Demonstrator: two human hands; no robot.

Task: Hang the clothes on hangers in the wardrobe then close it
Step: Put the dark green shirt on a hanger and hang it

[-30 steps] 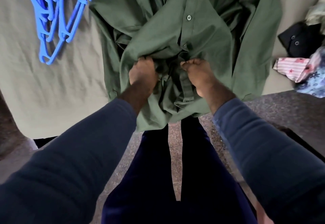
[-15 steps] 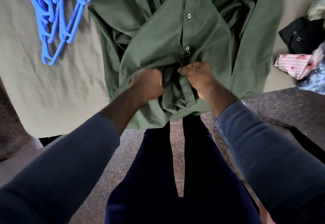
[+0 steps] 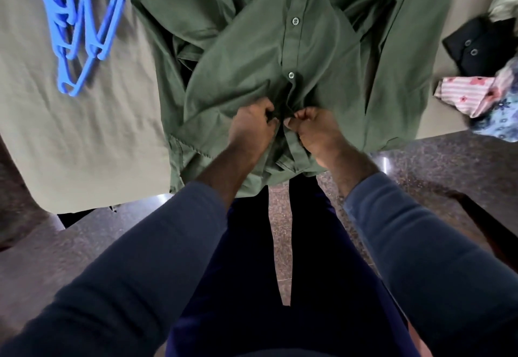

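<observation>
A dark green button-up shirt [image 3: 280, 48] lies spread on the beige-covered bed [image 3: 70, 132], its hem hanging over the near edge. My left hand [image 3: 252, 127] pinches the left side of the shirt's front placket low down. My right hand [image 3: 314, 127] pinches the placket's right side, almost touching the left hand. Two buttons above the hands are fastened. A bundle of blue plastic hangers [image 3: 84, 26] lies on the bed at the upper left. No wardrobe shows.
More clothes are piled at the right edge of the bed: a black buttoned garment [image 3: 476, 45], a pink striped floral piece [image 3: 471, 93] and a blue floral piece [image 3: 501, 121]. Dark speckled stone floor [image 3: 448, 166] runs below the bed, with my legs in dark trousers standing on it.
My left hand drew down toward me, then moved up and right again; both hands now meet closer together at the placket under the lower button. The shirt's lower front has bunched more.
</observation>
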